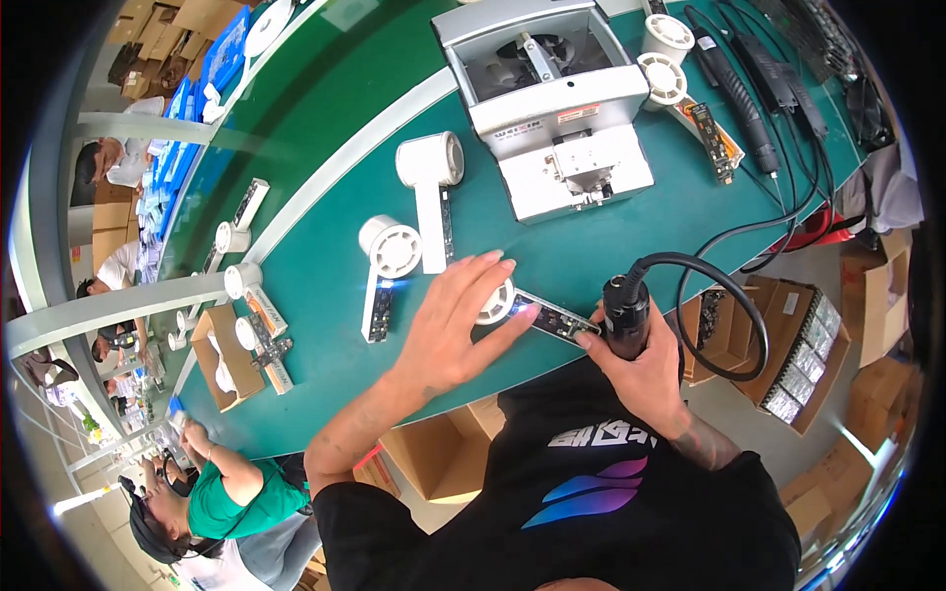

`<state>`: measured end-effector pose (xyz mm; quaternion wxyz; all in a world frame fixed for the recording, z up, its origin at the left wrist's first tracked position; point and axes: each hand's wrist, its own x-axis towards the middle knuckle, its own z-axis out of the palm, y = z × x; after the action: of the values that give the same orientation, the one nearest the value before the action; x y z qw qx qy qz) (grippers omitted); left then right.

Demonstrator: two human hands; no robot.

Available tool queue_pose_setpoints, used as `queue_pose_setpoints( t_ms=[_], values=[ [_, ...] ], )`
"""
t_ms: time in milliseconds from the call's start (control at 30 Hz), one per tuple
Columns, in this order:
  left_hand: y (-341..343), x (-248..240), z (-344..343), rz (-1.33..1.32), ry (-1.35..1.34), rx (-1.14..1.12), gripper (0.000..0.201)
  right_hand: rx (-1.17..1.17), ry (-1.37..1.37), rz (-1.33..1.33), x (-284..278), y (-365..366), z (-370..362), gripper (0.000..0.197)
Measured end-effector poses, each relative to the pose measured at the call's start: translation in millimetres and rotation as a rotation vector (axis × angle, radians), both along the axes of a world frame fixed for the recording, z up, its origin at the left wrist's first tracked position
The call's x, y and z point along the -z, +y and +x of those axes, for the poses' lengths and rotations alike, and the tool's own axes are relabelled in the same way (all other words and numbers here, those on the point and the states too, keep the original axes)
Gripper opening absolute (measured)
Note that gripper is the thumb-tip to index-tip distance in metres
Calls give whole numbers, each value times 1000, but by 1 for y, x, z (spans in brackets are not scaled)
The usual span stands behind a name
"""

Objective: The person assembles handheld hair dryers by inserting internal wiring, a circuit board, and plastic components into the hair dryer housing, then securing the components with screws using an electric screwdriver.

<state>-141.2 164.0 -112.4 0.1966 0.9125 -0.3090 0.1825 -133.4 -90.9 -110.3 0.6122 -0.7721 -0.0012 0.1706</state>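
Note:
A white handheld fan (554, 317) with its handle's circuit board bare lies near the table's front edge. My left hand (448, 330) steadies it, fingers stretched past the round head and thumb on the board's upper end, where a small light glows. In my right hand (645, 369) is a black electric screwdriver (625, 320), its cable end uppermost; the tip is hidden. The right thumb touches the lower end of the fan's handle. Just beyond my left hand lie another open-handled fan (392, 251) with a lit board and one more white fan (431, 192).
A grey-white screw feeder (562, 118) stands at the back. Right of it lie more fans (662, 79) and a black corded tool (734, 103). The screwdriver's cable (729, 266) loops over the right edge. At left are a small carton (225, 360) and further fans; a person in green (236, 483) sits beyond.

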Motion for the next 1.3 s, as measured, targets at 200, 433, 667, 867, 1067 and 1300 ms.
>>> queue_pose_setpoints(
  t_ms=[200, 433, 667, 867, 1067, 1300],
  values=[
    [6, 0, 11, 35, -59, 60, 39, -11, 233, 246, -11, -32, 32, 34],
    [-22, 12, -8, 63, -189, -217, 37, 122, -392, 1123, -88, -51, 95, 59],
    [-32, 8, -3, 74, -153, -284, 47, -141, -844, 629, -123, 59, 138, 58],
    [-36, 6, -4, 76, -99, -325, 47, -253, -644, 731, -110, 80, 144, 47],
    [-34, 9, -5, 53, -85, -301, 44, -131, -634, 630, -92, 60, 118, 58],
    [-34, 9, -4, 46, -102, -295, 44, -123, -610, 602, -82, 47, 121, 59]
  ],
)
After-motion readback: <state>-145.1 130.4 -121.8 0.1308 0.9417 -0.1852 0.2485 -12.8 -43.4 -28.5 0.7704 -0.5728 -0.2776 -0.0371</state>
